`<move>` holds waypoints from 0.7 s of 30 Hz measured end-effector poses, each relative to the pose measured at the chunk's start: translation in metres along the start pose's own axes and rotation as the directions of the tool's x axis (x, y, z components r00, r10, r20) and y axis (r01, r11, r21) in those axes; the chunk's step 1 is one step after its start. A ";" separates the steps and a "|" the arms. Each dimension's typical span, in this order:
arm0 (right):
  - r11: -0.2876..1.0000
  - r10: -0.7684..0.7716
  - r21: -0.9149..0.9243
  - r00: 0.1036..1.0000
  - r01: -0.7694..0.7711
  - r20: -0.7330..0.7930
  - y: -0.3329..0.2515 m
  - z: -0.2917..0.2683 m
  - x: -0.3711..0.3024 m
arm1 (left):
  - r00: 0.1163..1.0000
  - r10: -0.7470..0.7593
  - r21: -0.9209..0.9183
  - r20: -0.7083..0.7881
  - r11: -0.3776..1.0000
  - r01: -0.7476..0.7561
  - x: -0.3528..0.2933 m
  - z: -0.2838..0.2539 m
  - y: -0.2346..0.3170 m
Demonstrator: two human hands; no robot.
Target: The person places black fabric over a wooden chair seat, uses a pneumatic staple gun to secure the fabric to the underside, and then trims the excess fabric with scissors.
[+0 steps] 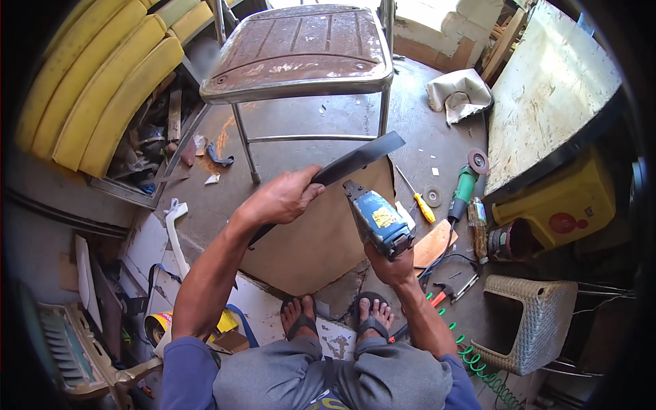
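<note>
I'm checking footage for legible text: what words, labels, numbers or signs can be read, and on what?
Blue tool in the right hand: yellow sticker, print too small to read.
Yellow container: small dark lettering by a red emblem, not copied here.
Bottle: label too small.
Shirt: yellow print, cut off by the frame.

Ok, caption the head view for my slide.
The left hand grips a black strip and the right hand holds a blue staple gun in front of a metal-framed chair.
</note>
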State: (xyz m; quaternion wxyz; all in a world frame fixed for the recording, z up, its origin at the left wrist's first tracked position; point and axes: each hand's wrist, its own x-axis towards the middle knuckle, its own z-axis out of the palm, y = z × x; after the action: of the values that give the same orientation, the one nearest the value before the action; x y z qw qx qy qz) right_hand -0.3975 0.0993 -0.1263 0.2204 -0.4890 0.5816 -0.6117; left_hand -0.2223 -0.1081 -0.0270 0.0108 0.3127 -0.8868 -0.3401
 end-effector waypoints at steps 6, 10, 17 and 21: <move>0.997 0.068 -0.036 0.990 -0.064 0.121 0.004 -0.002 0.006 | 0.998 -0.050 0.018 0.050 0.999 0.049 -0.003 -0.002 0.011; 0.993 0.119 -0.024 0.982 -0.117 0.145 0.007 -0.003 0.005 | 1.000 -0.029 -0.041 0.011 0.999 0.029 -0.007 0.001 0.012; 0.996 0.082 0.014 0.990 -0.084 0.117 -0.007 -0.008 -0.012 | 0.972 -0.017 -0.301 0.233 0.950 0.088 -0.032 -0.034 -0.016; 0.989 0.073 0.112 0.981 -0.094 0.180 -0.016 0.002 -0.015 | 0.956 0.094 -0.377 0.279 0.926 0.019 -0.067 -0.043 -0.059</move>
State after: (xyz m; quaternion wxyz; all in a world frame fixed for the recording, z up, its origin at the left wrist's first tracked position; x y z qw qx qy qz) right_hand -0.3841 0.1149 -0.1168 0.3252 -0.5021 0.5420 -0.5902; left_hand -0.1265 -0.1295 -0.0171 -0.0538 0.2340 -0.8030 -0.5455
